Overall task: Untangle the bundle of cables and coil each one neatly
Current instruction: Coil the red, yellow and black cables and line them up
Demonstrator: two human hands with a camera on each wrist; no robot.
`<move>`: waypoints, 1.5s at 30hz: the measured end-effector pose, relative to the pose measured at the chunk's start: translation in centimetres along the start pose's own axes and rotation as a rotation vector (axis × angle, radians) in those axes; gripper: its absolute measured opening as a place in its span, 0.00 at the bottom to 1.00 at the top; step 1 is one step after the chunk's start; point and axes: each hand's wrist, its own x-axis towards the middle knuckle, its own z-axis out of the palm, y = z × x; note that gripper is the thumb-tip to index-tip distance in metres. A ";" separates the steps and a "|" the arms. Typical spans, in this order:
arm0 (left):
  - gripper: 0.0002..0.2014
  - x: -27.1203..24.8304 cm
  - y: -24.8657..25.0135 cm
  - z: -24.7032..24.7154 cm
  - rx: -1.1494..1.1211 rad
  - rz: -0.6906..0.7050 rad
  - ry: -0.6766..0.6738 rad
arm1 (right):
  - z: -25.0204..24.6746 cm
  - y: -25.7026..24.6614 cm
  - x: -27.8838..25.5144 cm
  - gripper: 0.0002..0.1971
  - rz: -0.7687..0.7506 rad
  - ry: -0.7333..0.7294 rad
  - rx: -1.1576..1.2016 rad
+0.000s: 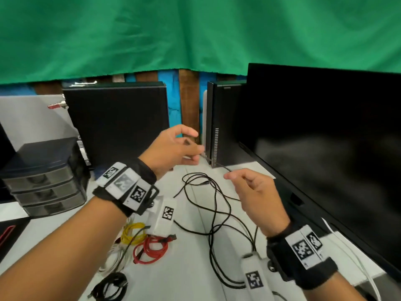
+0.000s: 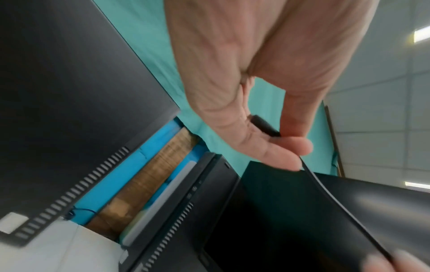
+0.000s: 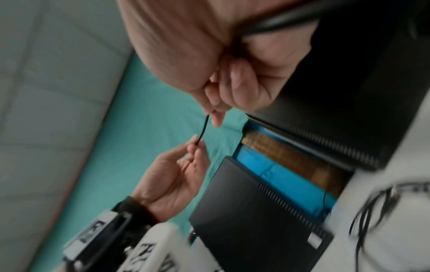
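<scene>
Both hands are raised over the white table (image 1: pixel 191 274). My left hand (image 1: pixel 198 152) pinches the plug end of a thin black cable (image 2: pixel 265 127) between thumb and forefinger. A short stretch of that cable (image 3: pixel 202 128) runs to my right hand (image 1: pixel 230 175), which pinches it further along. From there the black cable (image 1: pixel 214 205) drops to the table in loose, crossed loops. At the front left lie a coiled yellow cable (image 1: pixel 132 233), a coiled red cable (image 1: pixel 152 248), a white cable (image 1: pixel 112 257) and a small black coil (image 1: pixel 110 285).
A large dark monitor (image 1: pixel 325 137) stands along the right side. Two black computer cases (image 1: pixel 117 122) (image 1: pixel 221 127) stand upright at the back, under a green cloth (image 1: pixel 195 33). A grey drawer unit (image 1: pixel 43 177) sits at the left.
</scene>
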 end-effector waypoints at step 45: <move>0.14 -9.9 -5.6 -0.5 -0.638 -0.315 0.305 | 2.8 -0.7 -3.5 0.10 -0.468 -0.605 -0.634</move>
